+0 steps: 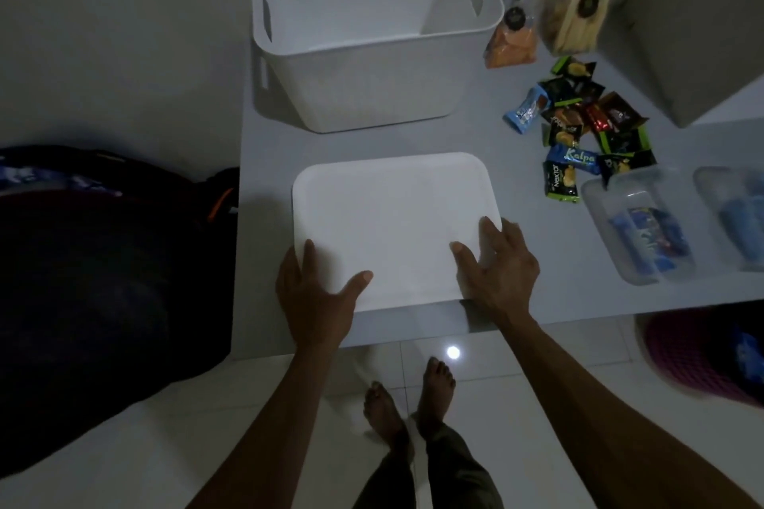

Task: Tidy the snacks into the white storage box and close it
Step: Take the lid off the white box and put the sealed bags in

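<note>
The white storage box (372, 91) stands open at the back of the grey table (264, 219), and nothing shows inside it. Its flat white lid (392, 223) lies near the table's front edge. My left hand (314, 293) rests on the lid's near-left corner, thumb and forefinger spread on top. On the near-right corner lies my right hand (500, 264), its fingers straight. Several small snack packets (578, 128) sit heaped to the right of the box. An orange snack bag (510, 43) and clear bags of chips (574, 19) lie behind them.
Two clear plastic tubs (636, 227) (736, 215) holding blue packets stand at the table's right. A grey box (703, 33) occupies the far right corner. A dark bag (103, 260) lies left of the table. A purple basket (703, 355) sits on the tiled floor.
</note>
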